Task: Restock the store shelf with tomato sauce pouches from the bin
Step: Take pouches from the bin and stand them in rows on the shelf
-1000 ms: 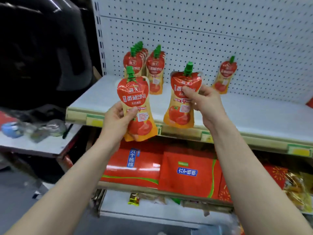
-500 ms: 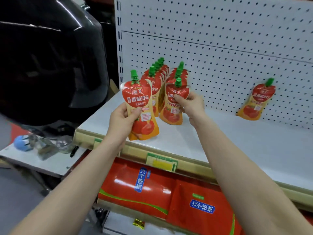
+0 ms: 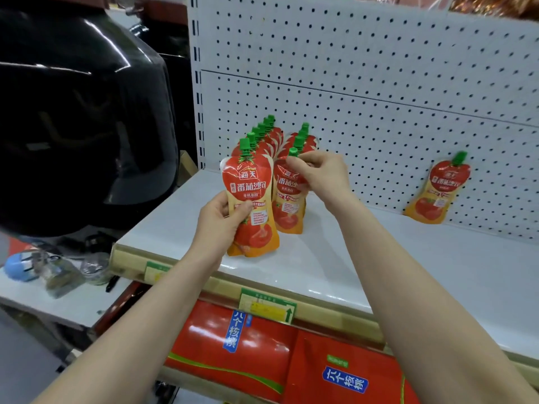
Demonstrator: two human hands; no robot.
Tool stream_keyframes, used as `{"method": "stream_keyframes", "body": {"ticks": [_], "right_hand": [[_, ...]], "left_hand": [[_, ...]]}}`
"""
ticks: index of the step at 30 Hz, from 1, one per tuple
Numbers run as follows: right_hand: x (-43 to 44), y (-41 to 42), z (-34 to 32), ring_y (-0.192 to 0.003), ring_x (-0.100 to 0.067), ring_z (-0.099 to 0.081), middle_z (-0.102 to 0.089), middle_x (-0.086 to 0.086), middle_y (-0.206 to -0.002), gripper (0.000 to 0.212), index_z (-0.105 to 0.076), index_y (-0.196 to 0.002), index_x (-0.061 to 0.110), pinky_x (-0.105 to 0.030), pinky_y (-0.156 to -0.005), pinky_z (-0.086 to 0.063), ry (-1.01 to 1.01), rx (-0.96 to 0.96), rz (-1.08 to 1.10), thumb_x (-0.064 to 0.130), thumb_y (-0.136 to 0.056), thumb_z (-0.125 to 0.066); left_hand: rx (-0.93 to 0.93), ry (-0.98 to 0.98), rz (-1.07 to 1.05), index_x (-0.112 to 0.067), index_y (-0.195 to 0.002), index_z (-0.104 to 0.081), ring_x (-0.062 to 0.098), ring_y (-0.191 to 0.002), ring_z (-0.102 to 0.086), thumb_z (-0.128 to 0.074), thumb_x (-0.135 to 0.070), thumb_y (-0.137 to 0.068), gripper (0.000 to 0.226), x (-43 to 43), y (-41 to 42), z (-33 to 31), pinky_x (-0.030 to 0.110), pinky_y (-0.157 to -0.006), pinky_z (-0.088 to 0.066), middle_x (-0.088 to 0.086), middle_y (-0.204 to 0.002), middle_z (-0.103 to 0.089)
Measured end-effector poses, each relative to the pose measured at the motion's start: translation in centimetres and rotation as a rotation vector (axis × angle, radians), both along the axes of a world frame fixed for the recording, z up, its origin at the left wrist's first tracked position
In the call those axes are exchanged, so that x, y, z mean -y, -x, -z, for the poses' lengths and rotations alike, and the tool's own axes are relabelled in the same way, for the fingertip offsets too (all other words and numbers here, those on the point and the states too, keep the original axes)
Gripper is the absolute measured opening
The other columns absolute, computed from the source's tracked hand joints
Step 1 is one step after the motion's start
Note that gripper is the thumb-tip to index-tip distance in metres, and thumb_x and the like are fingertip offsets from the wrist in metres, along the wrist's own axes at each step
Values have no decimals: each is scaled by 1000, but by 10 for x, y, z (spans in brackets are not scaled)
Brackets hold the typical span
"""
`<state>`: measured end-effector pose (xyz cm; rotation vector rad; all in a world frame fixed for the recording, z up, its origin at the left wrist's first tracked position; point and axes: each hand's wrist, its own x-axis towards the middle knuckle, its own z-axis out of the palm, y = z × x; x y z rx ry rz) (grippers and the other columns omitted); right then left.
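Our left hand (image 3: 224, 220) is wrapped around a tomato sauce pouch (image 3: 252, 205), upright over the shelf's (image 3: 379, 258) near left. Our right hand (image 3: 320, 176) pinches a second pouch (image 3: 288, 211) near its green cap, standing at the near end of the right-hand row (image 3: 304, 138). A lone pouch (image 3: 437, 193) leans on the pegboard (image 3: 379, 83) far right.

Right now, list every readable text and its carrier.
"海天": red-and-orange plastic sauce pouch in the left hand; also second pouch in right hand.
"番茄沙司": left-hand pouch.
"非转基因": left-hand pouch, lower.
"六个核桃": glossy red cartons below.
Fine print, green-yellow shelf tag: too blurred.
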<state>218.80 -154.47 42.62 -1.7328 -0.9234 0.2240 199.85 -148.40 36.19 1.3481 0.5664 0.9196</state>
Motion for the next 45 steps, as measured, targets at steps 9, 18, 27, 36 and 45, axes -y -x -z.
{"method": "stream_keyframes", "body": {"ticks": [9,18,27,36,45], "right_hand": [[-16,-11,1,-81,-17,-73,-75,-1,-85,27,-74,-77,16,-41,-74,-62,-37,-60,67,40,-88,-70],[-8,-15,0,-83,-13,-73,-75,6,-90,32,-71,-91,32,-44,-76,-61,-11,29,77,60,-76,-67],[84,-1,13,-70,-6,-70,-76,6,-79,9,-71,-97,14,-22,-54,-55,29,-237,-276,19,-94,-64],[119,-81,21,-64,-10,-67,-72,5,-70,15,-67,-83,14,-23,-58,-58,-110,-256,20,14,-96,-61],[46,-152,32,-68,-25,-64,-69,-24,-87,33,-61,-90,-6,-61,-71,-56,-109,-147,117,27,-90,-64]], "left_hand": [[-36,-5,8,-28,-107,-65,12,-94,-71,-64,-24,-90,17,2,0,3,27,-77,-57,-6,-101,-75],[-51,9,46,-19,-117,-64,15,-97,-71,-64,-21,-90,27,12,-12,8,24,-75,-57,-2,-105,-74],[-65,-57,275,-23,-117,-62,9,-99,-70,-64,-21,-90,28,45,-53,8,21,-78,-56,-4,-107,-73],[-328,-350,278,-23,-138,-47,11,-122,-53,-64,-27,-90,51,72,-125,47,28,-100,-42,-5,-135,-55],[-553,-414,132,-21,-147,-30,18,-134,-40,-57,-25,-94,60,39,-224,56,36,-111,-37,1,-149,-37]]}}
